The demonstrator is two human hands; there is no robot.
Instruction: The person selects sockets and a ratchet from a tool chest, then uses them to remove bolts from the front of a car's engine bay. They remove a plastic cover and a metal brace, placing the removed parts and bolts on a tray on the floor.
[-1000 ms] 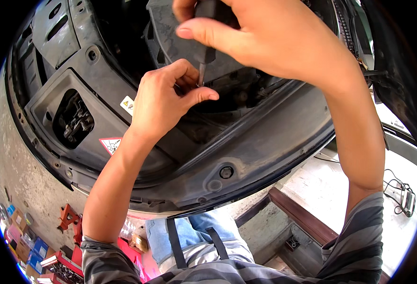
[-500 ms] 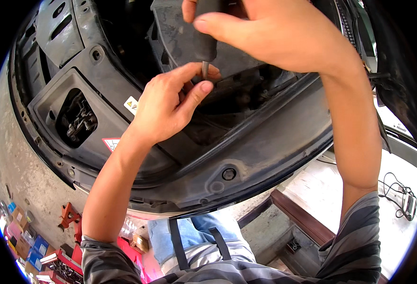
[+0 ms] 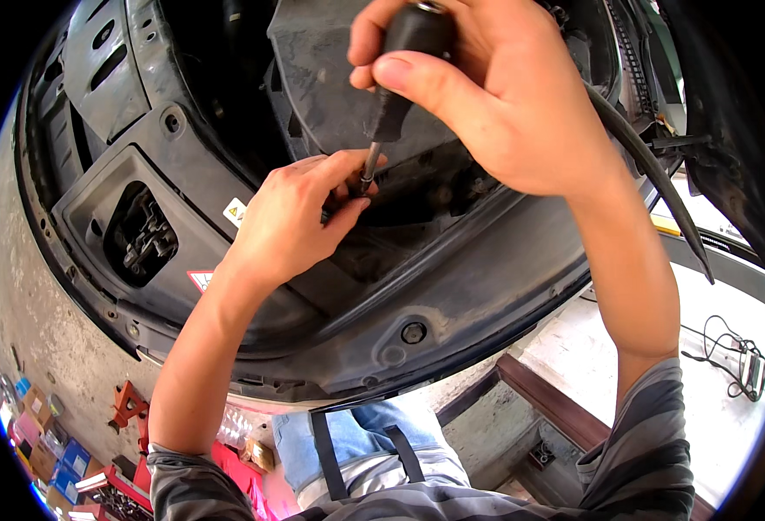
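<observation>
Overhead, item one: screwdriver (image 3: 393, 87), black handle clamped in my right hand (image 3: 495, 95), tip down between my left hand's (image 3: 291, 217) pinched fingertips (image 3: 352, 204), against the dark car panel (image 3: 452, 286). Boxes (image 3: 44, 434) lie below.

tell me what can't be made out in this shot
Head view only:
- Screwdriver tip and whatever it meets: hidden behind the left hand fingers.
- Handle top: cut off by the upper edge, wrapped by the right hand.
- Small boxes at lower left: too small, bent by the fisheye rim.
</observation>
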